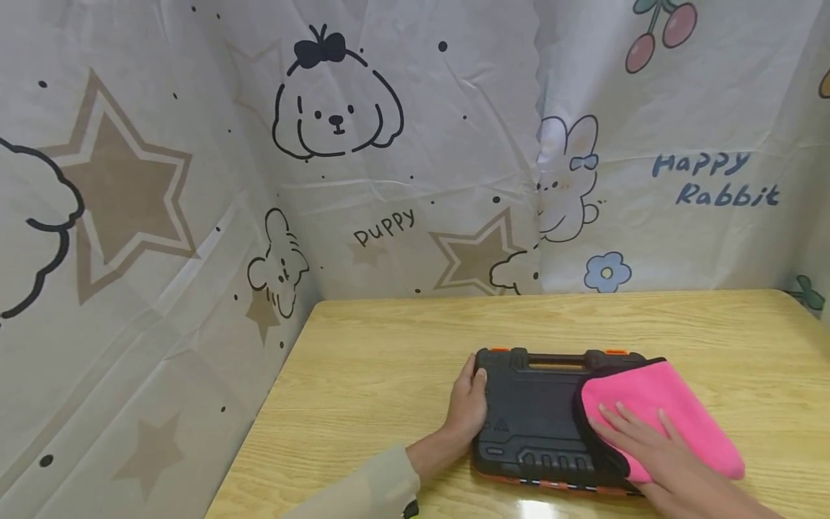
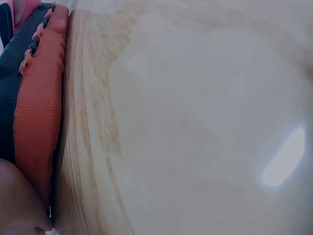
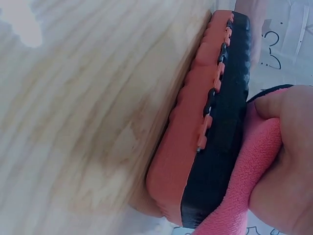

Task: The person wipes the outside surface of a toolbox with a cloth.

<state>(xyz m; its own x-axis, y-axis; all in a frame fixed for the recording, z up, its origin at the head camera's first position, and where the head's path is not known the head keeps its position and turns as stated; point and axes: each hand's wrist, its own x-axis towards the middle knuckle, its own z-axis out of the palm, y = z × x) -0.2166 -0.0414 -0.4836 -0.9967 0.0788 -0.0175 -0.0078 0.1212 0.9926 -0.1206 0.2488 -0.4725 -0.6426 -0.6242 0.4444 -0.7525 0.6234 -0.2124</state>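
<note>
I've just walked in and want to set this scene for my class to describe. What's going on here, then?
A person has both hands on a closed black and orange case lying flat on a wooden table. The left hand holds its left side, while the right hand presses a pink cloth onto the right part of its top. The case's handle points away from the person.
</note>
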